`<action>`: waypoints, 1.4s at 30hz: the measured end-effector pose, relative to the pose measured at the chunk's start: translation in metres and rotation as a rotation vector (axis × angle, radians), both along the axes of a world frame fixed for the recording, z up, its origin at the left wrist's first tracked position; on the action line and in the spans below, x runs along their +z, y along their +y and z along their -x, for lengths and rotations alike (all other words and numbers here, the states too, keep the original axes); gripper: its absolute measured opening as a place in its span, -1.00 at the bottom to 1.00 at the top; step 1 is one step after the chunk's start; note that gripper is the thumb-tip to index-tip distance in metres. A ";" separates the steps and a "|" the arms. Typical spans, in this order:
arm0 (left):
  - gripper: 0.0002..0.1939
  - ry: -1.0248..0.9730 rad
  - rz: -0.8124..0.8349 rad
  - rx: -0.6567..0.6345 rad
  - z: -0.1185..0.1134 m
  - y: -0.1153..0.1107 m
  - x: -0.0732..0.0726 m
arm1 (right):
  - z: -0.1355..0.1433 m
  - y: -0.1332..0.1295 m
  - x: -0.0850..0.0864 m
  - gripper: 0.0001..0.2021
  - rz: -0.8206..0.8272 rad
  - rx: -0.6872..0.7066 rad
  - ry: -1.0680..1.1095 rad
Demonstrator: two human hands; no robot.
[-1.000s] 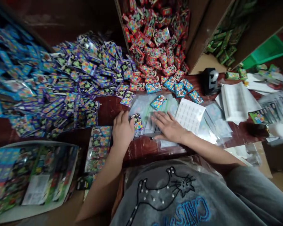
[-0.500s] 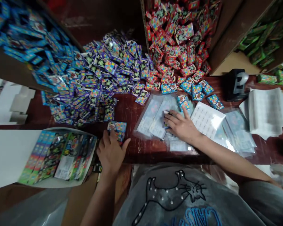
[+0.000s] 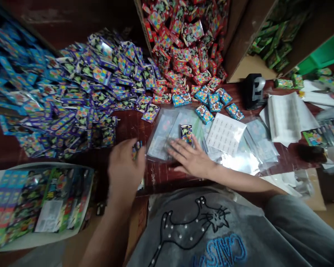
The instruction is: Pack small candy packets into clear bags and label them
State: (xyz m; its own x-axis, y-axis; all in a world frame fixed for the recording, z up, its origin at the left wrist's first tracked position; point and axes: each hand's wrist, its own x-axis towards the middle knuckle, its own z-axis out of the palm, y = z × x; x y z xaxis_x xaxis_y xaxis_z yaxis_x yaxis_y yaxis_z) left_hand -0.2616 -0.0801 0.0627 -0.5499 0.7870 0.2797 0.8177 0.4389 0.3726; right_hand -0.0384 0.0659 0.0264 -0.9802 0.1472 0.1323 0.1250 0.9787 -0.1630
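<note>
My left hand (image 3: 125, 167), blurred by motion, is curled at the front of the table. A bit of colourful small packets (image 3: 137, 147) shows between its thumb and fingers; the rest is hidden. My right hand (image 3: 191, 158) lies palm down with fingers spread on flat clear plastic bags (image 3: 160, 135). Just beyond its fingertips a dark purple packet (image 3: 186, 132) lies on the bags. Several blue packets (image 3: 204, 114) sit behind, beside a white sheet of small printed labels (image 3: 226, 132).
A heap of purple packets (image 3: 97, 81) joins blue ones (image 3: 13, 70) at the left. Red packets (image 3: 183, 52) spill from a cardboard box. A black tape dispenser (image 3: 252, 92) and a stack of label sheets (image 3: 285, 116) stand right. Printed packaging (image 3: 30, 196) lies front left.
My left hand has closed and lifted round the small packets. My right hand has drawn back off the purple packet, uncovering it. The view has turned to the right.
</note>
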 end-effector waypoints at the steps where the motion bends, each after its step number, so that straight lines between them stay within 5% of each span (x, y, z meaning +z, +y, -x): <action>1: -0.58 -0.040 0.035 -0.094 -0.017 0.021 -0.004 | -0.005 0.006 0.002 -0.29 0.010 -0.076 -0.017; 5: -0.50 -0.067 0.239 -0.243 -0.073 0.088 -0.028 | -0.025 0.030 0.010 -0.34 0.023 -0.309 -0.100; 9: -0.25 0.037 0.381 -0.119 -0.086 0.104 -0.040 | -0.038 0.040 0.012 -0.39 0.050 -0.385 -0.126; 13: -0.32 0.022 0.448 -0.109 -0.073 0.095 -0.026 | -0.035 0.043 0.015 -0.41 0.109 -0.371 -0.088; 17: -0.40 -0.033 0.392 -0.041 -0.049 0.071 0.010 | -0.027 0.053 0.030 -0.48 0.204 -0.326 0.136; 21: -0.53 -0.535 0.113 -0.156 -0.035 0.039 0.038 | -0.009 0.067 0.052 -0.47 0.401 -0.172 0.420; 24: -0.49 -0.887 0.029 -0.264 -0.038 0.022 0.036 | 0.008 0.073 0.066 -0.55 0.478 -0.108 0.418; 29: -0.44 -1.014 0.007 -0.174 -0.043 0.009 0.013 | 0.017 0.075 0.089 -0.77 0.547 -0.096 0.171; 36: -0.39 -1.387 0.162 -0.390 -0.048 0.017 0.012 | 0.013 0.082 0.121 -0.88 0.597 0.375 -0.236; 38: -0.43 -1.375 0.100 -0.302 -0.047 0.018 0.009 | 0.013 0.080 0.119 -0.84 0.604 0.262 -0.169; 42: -0.41 -1.234 -0.146 -0.067 -0.040 0.017 -0.008 | 0.017 0.061 0.093 -0.59 0.750 -0.224 0.132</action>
